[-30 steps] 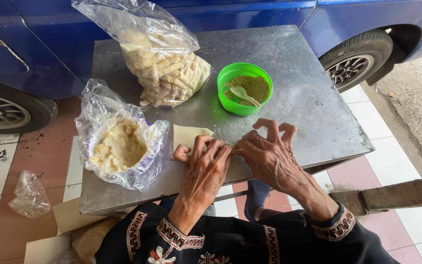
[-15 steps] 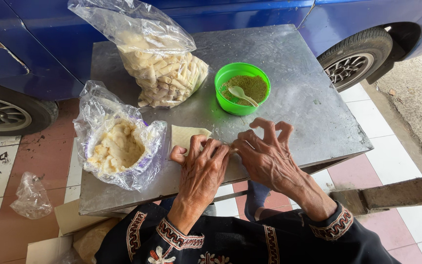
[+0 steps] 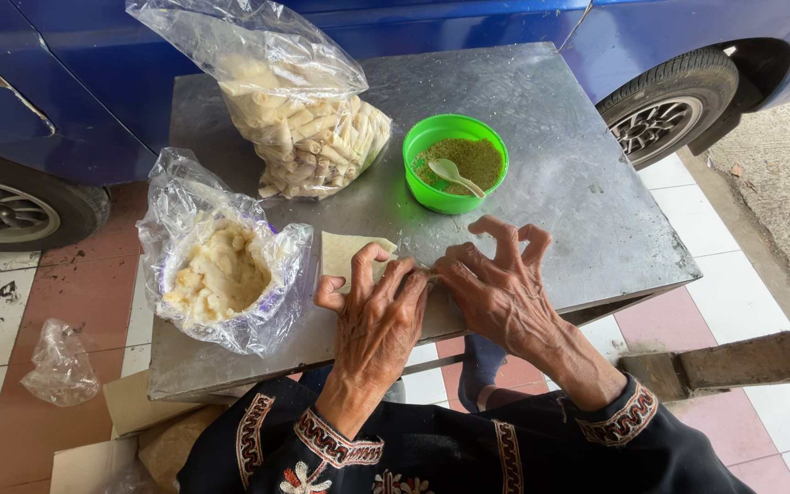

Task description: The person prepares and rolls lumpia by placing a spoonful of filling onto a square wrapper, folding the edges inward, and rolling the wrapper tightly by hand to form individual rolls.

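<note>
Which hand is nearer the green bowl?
Right. The right hand sits just below the green bowl; the left hand is farther off, below and to its left.

light: soft, even daylight | shadows: faint | glare: mild on plastic bags (image 3: 258, 82) | focus: sharp

metal table (image 3: 578, 183): bags (image 3: 299, 110), green bowl (image 3: 454, 165), wrapper (image 3: 345, 252)

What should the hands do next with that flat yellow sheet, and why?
Probably keep rolling the wrapper forward into a tight tube. Both the left hand and the right hand press fingertips down along its near edge on the metal table, and part of the sheet lies flat beyond them. The bag of finished rolls holds thin tubes like that.
</note>
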